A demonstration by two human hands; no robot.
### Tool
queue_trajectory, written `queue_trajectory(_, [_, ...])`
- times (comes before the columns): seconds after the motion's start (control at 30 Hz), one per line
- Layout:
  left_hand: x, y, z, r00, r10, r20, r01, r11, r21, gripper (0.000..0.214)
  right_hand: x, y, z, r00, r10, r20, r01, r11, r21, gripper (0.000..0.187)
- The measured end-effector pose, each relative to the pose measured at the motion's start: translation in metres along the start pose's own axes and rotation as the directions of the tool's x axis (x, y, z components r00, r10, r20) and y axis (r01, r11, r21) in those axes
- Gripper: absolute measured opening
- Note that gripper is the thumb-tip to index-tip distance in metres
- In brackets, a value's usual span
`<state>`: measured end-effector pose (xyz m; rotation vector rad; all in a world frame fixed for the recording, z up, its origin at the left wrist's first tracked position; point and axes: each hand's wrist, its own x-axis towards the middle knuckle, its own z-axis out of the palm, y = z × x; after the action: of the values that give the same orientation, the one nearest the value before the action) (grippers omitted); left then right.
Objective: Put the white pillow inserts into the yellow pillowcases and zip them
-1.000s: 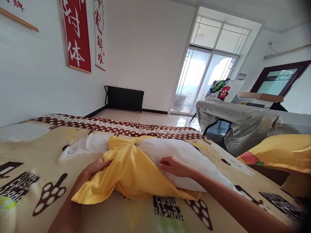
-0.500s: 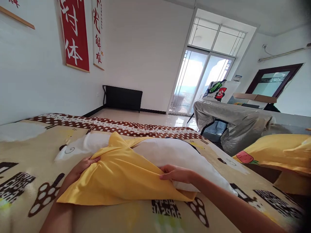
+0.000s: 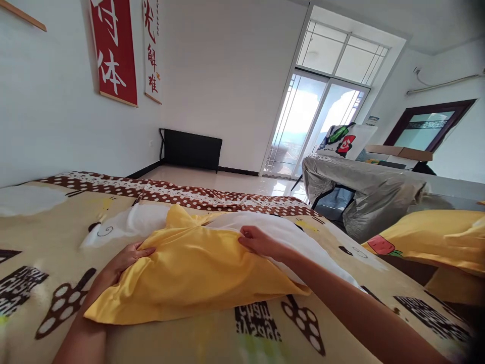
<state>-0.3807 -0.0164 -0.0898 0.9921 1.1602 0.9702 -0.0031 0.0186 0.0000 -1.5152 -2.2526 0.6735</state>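
A yellow pillowcase (image 3: pixel 193 273) covers the left and near part of a white pillow (image 3: pixel 303 242), which lies on the patterned bedspread (image 3: pixel 151 344). My left hand (image 3: pixel 133 256) grips the left side of the pillowcase, thumb on top of the cloth and the other fingers partly hidden. On the right, my right hand (image 3: pixel 261 242) pinches the upper edge of the pillowcase's opening, over the white pillow. The pillow's right part shows bare beyond the cloth, with my right forearm crossing in front of it.
Another yellow pillow (image 3: pixel 435 235) with a strawberry print lies at the right. Behind it a table under a grey plastic cover (image 3: pixel 364 182) holds a printed bag (image 3: pixel 344 139) and a cardboard box (image 3: pixel 399 152). A black folded panel (image 3: pixel 191 149) leans by the far wall.
My right hand has moved up and slightly left, drawing the pillowcase's edge higher over the white pillow. My left hand keeps its hold on the left side.
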Motion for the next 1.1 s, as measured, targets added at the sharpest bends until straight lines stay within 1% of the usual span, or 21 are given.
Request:
queue_trajectory(0.07, [0.0, 0.002, 0.002, 1.0, -0.006, -0.029, 0.007, 1.0, 0.014, 0.077, 0.019, 0.004, 0.001, 0.995, 0.011, -0.1, -0.024, 0.991, -0.134, 0.01])
queue_trajectory(0.13, [0.0, 0.006, 0.005, 0.997, -0.011, -0.075, 0.013, 1.0, 0.016, 0.078, 0.033, 0.016, -0.005, 0.983, 0.034, -0.181, -0.07, 0.978, -0.195, 0.005])
queue_trajectory(0.23, [0.0, 0.011, 0.008, 0.995, -0.013, -0.098, 0.017, 0.999, 0.04, 0.073, 0.038, 0.033, -0.017, 0.967, 0.037, -0.251, -0.112, 0.949, -0.293, 0.006])
queue_trajectory(0.3, [-0.001, 0.013, 0.009, 0.995, -0.016, -0.1, 0.023, 0.997, 0.073, 0.07, 0.034, 0.04, -0.021, 0.959, 0.01, -0.283, -0.118, 0.923, -0.366, 0.015])
queue_trajectory(0.4, [-0.002, 0.013, 0.005, 0.995, -0.027, -0.095, 0.039, 0.992, 0.123, 0.064, 0.026, 0.049, -0.016, 0.95, -0.022, -0.31, -0.129, 0.879, -0.459, 0.044])
queue_trajectory(0.43, [-0.001, 0.013, 0.003, 0.996, -0.024, -0.081, 0.035, 0.99, 0.14, 0.063, 0.024, 0.052, -0.011, 0.953, -0.017, -0.302, -0.136, 0.867, -0.479, 0.047])
queue_trajectory(0.5, [0.0, 0.014, -0.001, 0.999, -0.003, -0.051, 0.013, 0.98, 0.197, 0.062, 0.02, 0.061, 0.001, 0.961, 0.011, -0.277, -0.155, 0.848, -0.507, 0.038])
queue_trajectory(0.57, [0.001, 0.02, -0.004, 0.995, 0.053, -0.084, -0.022, 0.943, 0.331, 0.062, 0.014, 0.068, 0.014, 0.961, 0.035, -0.274, -0.179, 0.834, -0.521, 0.031])
queue_trajectory(0.6, [-0.001, 0.025, -0.004, 0.986, 0.094, -0.139, -0.025, 0.902, 0.432, 0.064, 0.011, 0.07, 0.018, 0.957, 0.041, -0.286, -0.192, 0.829, -0.525, 0.03])
queue_trajectory(0.67, [-0.008, 0.04, 0.002, 0.936, 0.214, -0.279, 0.022, 0.757, 0.653, 0.071, 0.005, 0.071, 0.022, 0.946, 0.04, -0.321, -0.215, 0.819, -0.532, 0.031])
queue_trajectory(0.7, [-0.014, 0.049, 0.008, 0.907, 0.286, -0.308, 0.041, 0.67, 0.741, 0.074, 0.002, 0.068, 0.021, 0.94, 0.031, -0.34, -0.222, 0.814, -0.537, 0.031])
queue_trajectory(0.73, [-0.022, 0.057, 0.018, 0.896, 0.341, -0.286, 0.032, 0.591, 0.806, 0.075, -0.001, 0.063, 0.017, 0.932, 0.016, -0.361, -0.225, 0.808, -0.544, 0.031])
queue_trajectory(0.77, [-0.031, 0.064, 0.03, 0.907, 0.364, -0.21, -0.015, 0.527, 0.85, 0.072, -0.003, 0.057, 0.013, 0.924, -0.005, -0.383, -0.225, 0.803, -0.552, 0.031])
queue_trajectory(0.83, [-0.049, 0.072, 0.065, 0.942, 0.333, 0.047, -0.206, 0.46, 0.863, 0.06, -0.006, 0.04, 0.0, 0.902, -0.057, -0.428, -0.219, 0.793, -0.568, 0.03])
queue_trajectory(0.87, [-0.057, 0.072, 0.085, 0.939, 0.29, 0.183, -0.303, 0.447, 0.842, 0.057, -0.008, 0.029, -0.007, 0.889, -0.085, -0.45, -0.215, 0.79, -0.574, 0.03])
queue_trajectory(0.9, [-0.062, 0.068, 0.107, 0.92, 0.284, 0.27, -0.373, 0.423, 0.826, 0.058, -0.01, 0.018, -0.014, 0.876, -0.111, -0.47, -0.211, 0.788, -0.579, 0.03])
queue_trajectory(0.93, [-0.064, 0.062, 0.13, 0.893, 0.308, 0.327, -0.429, 0.368, 0.825, 0.063, -0.014, 0.007, -0.02, 0.863, -0.13, -0.488, -0.21, 0.787, -0.58, 0.03])
queue_trajectory(0.97, [-0.064, 0.053, 0.151, 0.856, 0.34, 0.39, -0.488, 0.279, 0.827, 0.071, -0.019, -0.005, -0.025, 0.85, -0.154, -0.505, -0.205, 0.786, -0.583, 0.03])
queue_trajectory(1.0, [-0.062, 0.043, 0.171, 0.827, 0.38, 0.414, -0.511, 0.2, 0.836, 0.079, -0.025, -0.017, -0.03, 0.831, -0.192, -0.523, -0.191, 0.784, -0.591, 0.028])
queue_trajectory(1.07, [-0.05, 0.022, 0.202, 0.813, 0.446, 0.376, -0.483, 0.153, 0.862, 0.096, -0.043, -0.041, -0.036, 0.769, -0.324, -0.551, -0.13, 0.765, -0.631, 0.021])
queue_trajectory(1.1, [-0.042, 0.013, 0.213, 0.789, 0.495, 0.364, -0.487, 0.142, 0.862, 0.1, -0.053, -0.052, -0.039, 0.722, -0.413, -0.555, -0.087, 0.742, -0.665, 0.019])
